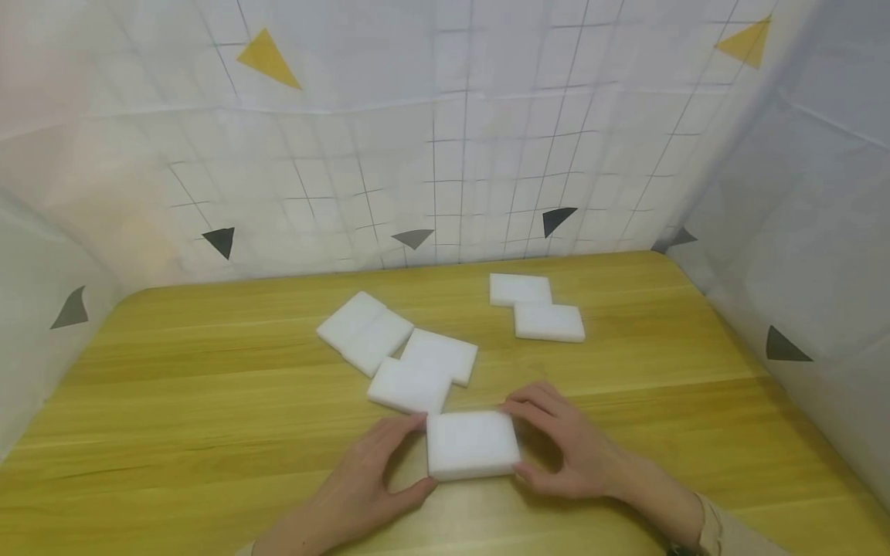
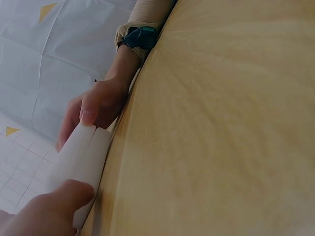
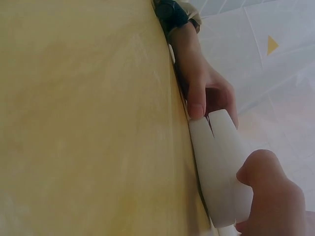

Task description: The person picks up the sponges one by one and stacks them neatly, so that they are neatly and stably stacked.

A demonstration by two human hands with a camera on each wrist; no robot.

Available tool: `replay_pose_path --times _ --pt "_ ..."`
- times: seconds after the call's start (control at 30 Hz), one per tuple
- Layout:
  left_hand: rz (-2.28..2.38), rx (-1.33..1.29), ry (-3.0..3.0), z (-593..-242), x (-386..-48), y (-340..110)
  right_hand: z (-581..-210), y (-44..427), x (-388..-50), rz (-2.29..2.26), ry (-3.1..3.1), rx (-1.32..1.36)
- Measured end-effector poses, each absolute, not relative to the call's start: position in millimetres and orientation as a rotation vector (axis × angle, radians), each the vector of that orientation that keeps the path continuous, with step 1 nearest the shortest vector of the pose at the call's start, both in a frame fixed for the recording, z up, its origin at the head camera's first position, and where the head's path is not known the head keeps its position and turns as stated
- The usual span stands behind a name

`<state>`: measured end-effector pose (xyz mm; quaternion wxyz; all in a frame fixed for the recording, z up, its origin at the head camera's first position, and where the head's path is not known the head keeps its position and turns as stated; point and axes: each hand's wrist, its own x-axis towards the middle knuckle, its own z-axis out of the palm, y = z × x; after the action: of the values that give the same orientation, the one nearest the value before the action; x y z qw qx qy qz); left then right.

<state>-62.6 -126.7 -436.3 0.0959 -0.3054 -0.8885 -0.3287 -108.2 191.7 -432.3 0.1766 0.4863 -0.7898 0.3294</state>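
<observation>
Two white blocks (image 1: 473, 443), one on top of the other, lie near the table's front; the wrist views show the seam between them. My left hand (image 1: 365, 483) pinches their left end between thumb and fingers. At the right end my right hand (image 1: 573, 444) grips the pair the same way, thumb at the near corner. In the left wrist view the stacked blocks (image 2: 81, 157) stand between both hands, and in the right wrist view a narrow gap parts the blocks (image 3: 219, 167) at one end.
Behind and left of the held pair lie several white blocks (image 1: 410, 384), some overlapping or touching. Two more white blocks (image 1: 549, 321) lie at the back right. The wooden table (image 1: 208, 432) is bounded by hanging patterned sheets (image 1: 389, 154) at the back and sides.
</observation>
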Motion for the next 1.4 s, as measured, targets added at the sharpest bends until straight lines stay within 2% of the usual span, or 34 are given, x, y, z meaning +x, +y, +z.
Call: replay_pose_path --times 0.8,1.4 --pt "-1.017 -0.877 -2.642 -434.5 -60.1 -127.9 -434.2 192.9 -106.0 0.891 -2.313 1.392" --pt "-0.985 -0.953 -2.555 -439.0 -62.4 -127.6 -435.7 193.0 -104.8 0.897 -2.332 1.394"
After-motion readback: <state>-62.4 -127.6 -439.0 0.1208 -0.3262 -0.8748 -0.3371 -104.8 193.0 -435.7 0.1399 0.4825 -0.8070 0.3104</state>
